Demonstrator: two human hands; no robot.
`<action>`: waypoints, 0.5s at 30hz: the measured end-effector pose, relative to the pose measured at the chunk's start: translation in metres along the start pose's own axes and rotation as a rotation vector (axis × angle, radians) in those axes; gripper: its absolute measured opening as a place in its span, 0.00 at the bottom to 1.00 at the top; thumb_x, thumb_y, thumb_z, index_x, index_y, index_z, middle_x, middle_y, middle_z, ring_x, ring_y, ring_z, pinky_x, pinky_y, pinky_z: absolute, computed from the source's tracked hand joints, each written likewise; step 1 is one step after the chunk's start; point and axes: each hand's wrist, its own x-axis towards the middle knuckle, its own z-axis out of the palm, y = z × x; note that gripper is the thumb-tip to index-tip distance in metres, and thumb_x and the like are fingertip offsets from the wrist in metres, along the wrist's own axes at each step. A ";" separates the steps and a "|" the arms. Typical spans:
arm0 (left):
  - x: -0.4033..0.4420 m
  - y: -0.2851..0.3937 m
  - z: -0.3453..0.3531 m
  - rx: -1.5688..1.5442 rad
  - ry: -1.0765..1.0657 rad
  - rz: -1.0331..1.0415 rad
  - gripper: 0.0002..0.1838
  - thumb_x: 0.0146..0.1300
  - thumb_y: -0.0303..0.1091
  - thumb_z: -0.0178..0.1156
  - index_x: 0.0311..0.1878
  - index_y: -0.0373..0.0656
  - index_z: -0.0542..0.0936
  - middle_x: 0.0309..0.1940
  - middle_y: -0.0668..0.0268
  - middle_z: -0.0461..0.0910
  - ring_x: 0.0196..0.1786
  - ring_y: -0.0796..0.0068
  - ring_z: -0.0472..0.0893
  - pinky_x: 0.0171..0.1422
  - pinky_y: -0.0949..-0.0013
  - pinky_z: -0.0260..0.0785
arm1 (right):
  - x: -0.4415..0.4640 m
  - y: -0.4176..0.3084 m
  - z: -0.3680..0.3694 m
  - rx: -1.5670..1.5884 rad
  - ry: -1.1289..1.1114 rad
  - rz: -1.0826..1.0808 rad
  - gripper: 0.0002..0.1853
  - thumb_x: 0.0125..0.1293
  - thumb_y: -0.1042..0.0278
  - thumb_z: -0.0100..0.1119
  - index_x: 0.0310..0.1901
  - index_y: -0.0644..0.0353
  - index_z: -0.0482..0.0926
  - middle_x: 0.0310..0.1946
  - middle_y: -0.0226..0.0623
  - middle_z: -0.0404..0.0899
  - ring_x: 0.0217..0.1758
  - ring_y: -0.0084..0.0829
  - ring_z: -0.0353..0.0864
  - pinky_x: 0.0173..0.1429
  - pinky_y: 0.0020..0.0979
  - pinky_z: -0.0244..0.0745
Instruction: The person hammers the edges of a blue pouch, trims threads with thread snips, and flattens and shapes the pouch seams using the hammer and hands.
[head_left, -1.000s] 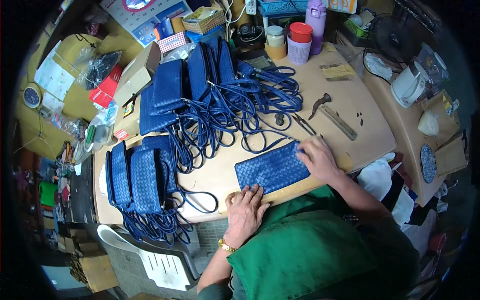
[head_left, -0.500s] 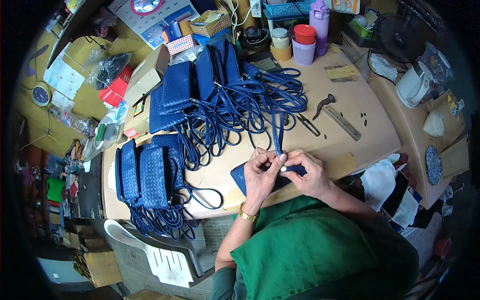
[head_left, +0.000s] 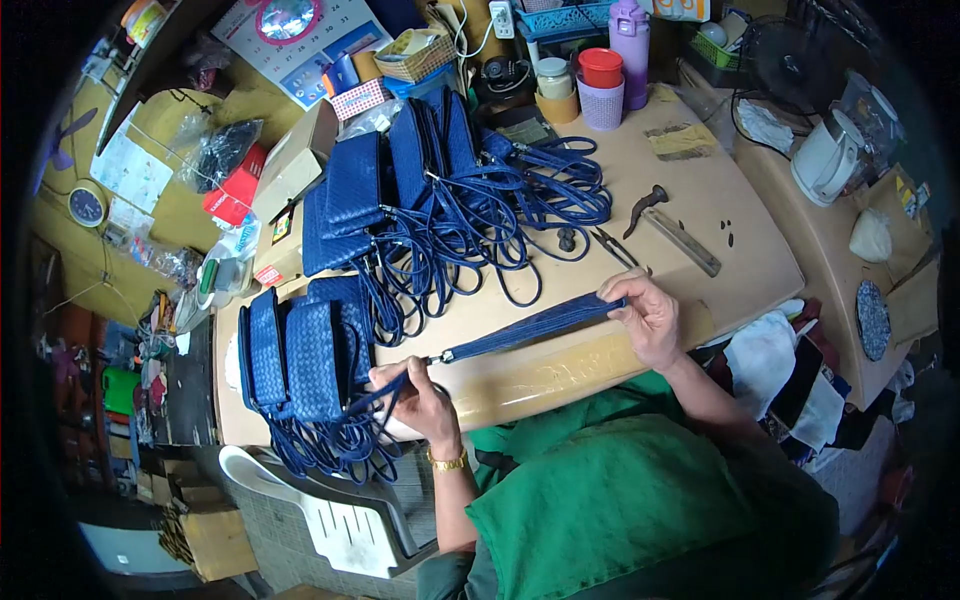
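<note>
A blue pouch [head_left: 535, 327], seen nearly edge-on, is stretched between my hands above the table's front edge. My right hand [head_left: 648, 322] pinches its far right end between thumb and fingers. At the pouch's left end is a small metal fitting [head_left: 440, 358]. My left hand [head_left: 420, 402] is closed around a thin blue strap [head_left: 385, 392] beside that fitting. Just left of this hand lies a stack of blue woven pouches [head_left: 315, 360], their straps hanging over the table edge. Behind, more blue pouches [head_left: 355, 180] lie with a tangle of looped straps [head_left: 480, 225].
On the brown table [head_left: 740, 215] lie a dark hammer-like tool [head_left: 648, 208], a flat bar [head_left: 684, 242] and pincers [head_left: 612, 246]. Cups, a red-lidded tub [head_left: 601, 85] and a purple bottle [head_left: 629, 55] stand at the back. A white plastic chair [head_left: 345, 530] is below the left edge.
My hands have moved apart, the left one leftward and down, the right one slightly right and up. The pouch has come off the table and now spans between them.
</note>
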 end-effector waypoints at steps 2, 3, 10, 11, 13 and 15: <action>-0.005 -0.005 -0.011 0.067 -0.142 0.068 0.05 0.66 0.25 0.58 0.36 0.38 0.72 0.30 0.68 0.69 0.35 0.76 0.69 0.40 0.73 0.63 | -0.002 0.001 -0.014 -0.048 -0.014 0.086 0.09 0.63 0.84 0.52 0.41 0.62 0.78 0.43 0.38 0.78 0.51 0.28 0.78 0.56 0.30 0.76; -0.007 -0.008 -0.030 0.176 -0.413 -0.279 0.06 0.66 0.28 0.60 0.36 0.37 0.74 0.27 0.68 0.71 0.31 0.76 0.70 0.37 0.71 0.65 | -0.001 0.003 -0.031 -0.385 -0.273 0.029 0.08 0.62 0.82 0.54 0.40 0.62 0.79 0.45 0.39 0.79 0.54 0.33 0.77 0.60 0.35 0.72; 0.015 0.012 -0.129 0.582 -0.711 -0.459 0.09 0.66 0.32 0.58 0.38 0.35 0.82 0.21 0.59 0.79 0.24 0.72 0.78 0.31 0.68 0.70 | -0.012 -0.003 -0.044 -0.747 -0.465 0.184 0.11 0.59 0.74 0.62 0.44 0.63 0.80 0.48 0.40 0.80 0.56 0.40 0.78 0.62 0.40 0.68; 0.020 0.019 -0.114 0.590 -0.619 -0.422 0.09 0.65 0.33 0.59 0.38 0.35 0.81 0.24 0.57 0.80 0.26 0.69 0.79 0.32 0.67 0.71 | -0.009 0.002 -0.032 -0.760 -0.307 0.196 0.13 0.60 0.73 0.62 0.47 0.64 0.79 0.48 0.41 0.79 0.55 0.41 0.78 0.62 0.40 0.68; 0.019 0.023 -0.069 0.604 -0.567 -0.279 0.11 0.65 0.35 0.60 0.39 0.35 0.80 0.29 0.54 0.81 0.30 0.64 0.80 0.36 0.64 0.72 | 0.001 0.013 -0.007 -0.755 -0.123 0.228 0.18 0.62 0.68 0.63 0.52 0.65 0.74 0.47 0.45 0.78 0.51 0.46 0.78 0.58 0.39 0.70; 0.007 0.001 -0.027 0.645 -0.651 -0.153 0.12 0.63 0.36 0.62 0.39 0.35 0.79 0.33 0.52 0.81 0.34 0.60 0.81 0.39 0.61 0.72 | 0.008 0.041 0.001 -0.945 -0.181 0.191 0.18 0.63 0.67 0.62 0.51 0.66 0.74 0.46 0.47 0.78 0.51 0.46 0.78 0.57 0.39 0.71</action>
